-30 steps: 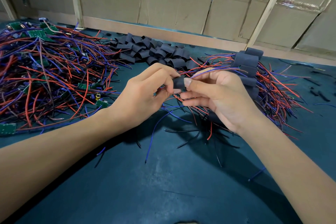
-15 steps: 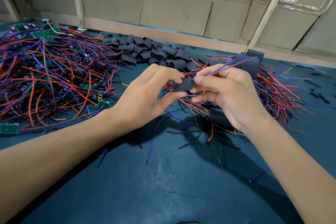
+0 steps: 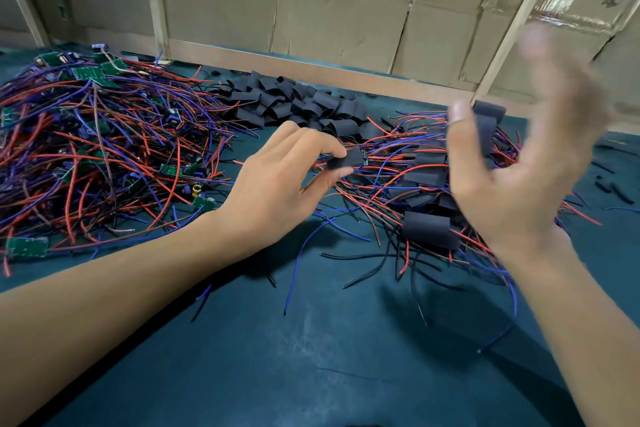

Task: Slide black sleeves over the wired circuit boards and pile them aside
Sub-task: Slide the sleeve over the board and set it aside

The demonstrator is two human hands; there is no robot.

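A sleeved board is pinched by the left hand, its wires lost among others. The right hand is raised, fingers spread and blurred, nothing held.

A black flexible tubular sleeve fitted over a wired circuit board is held above the tabletop; a narrow edge of the board shows at its right end, with red and blue wires trailing from it.

A heap of empty black sleeves, flattened and overlapping, lies at the far centre of the table.

A tangled pile of bare green circuit boards with red, blue and black wires lies at the left.

A pile of finished sleeved boards lies at the right, wires splayed outward; the nearest sleeve lies tilted at the pile's front edge.
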